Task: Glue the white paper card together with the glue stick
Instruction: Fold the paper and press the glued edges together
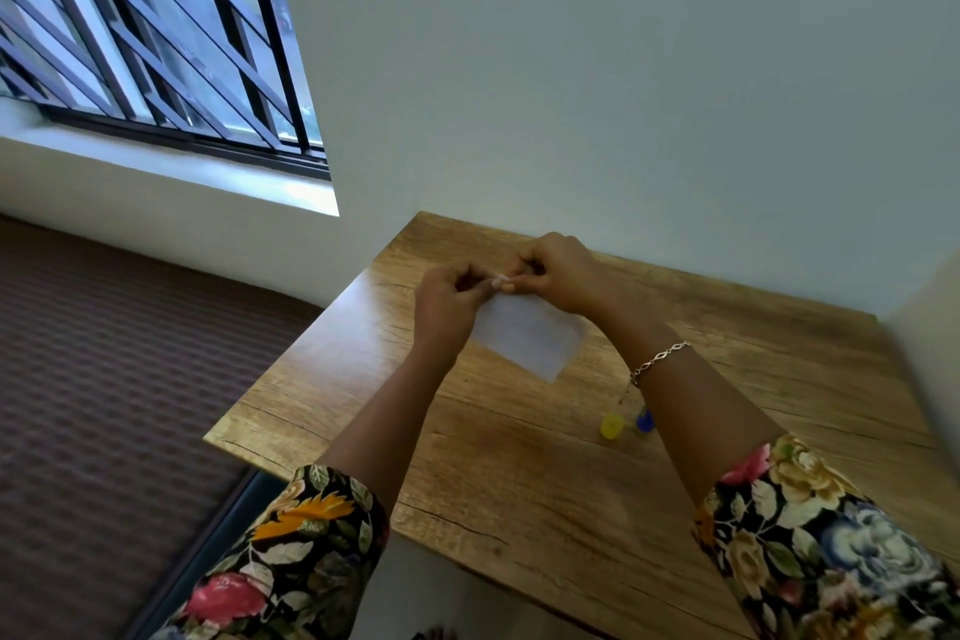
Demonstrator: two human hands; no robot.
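A white paper card [530,335] hangs above the wooden table [519,473], held by its upper edge. My left hand [449,301] and my right hand [558,273] both pinch that top edge with their fingertips close together. On the table near my right forearm lie a yellow piece [611,425] and a blue piece [644,421] of the glue stick; the blue one is partly hidden by my arm.
The table stands in a corner against pale walls at the back and right. Its left edge drops to a dark ribbed floor [104,405]. A barred window [156,31] is at the upper left.
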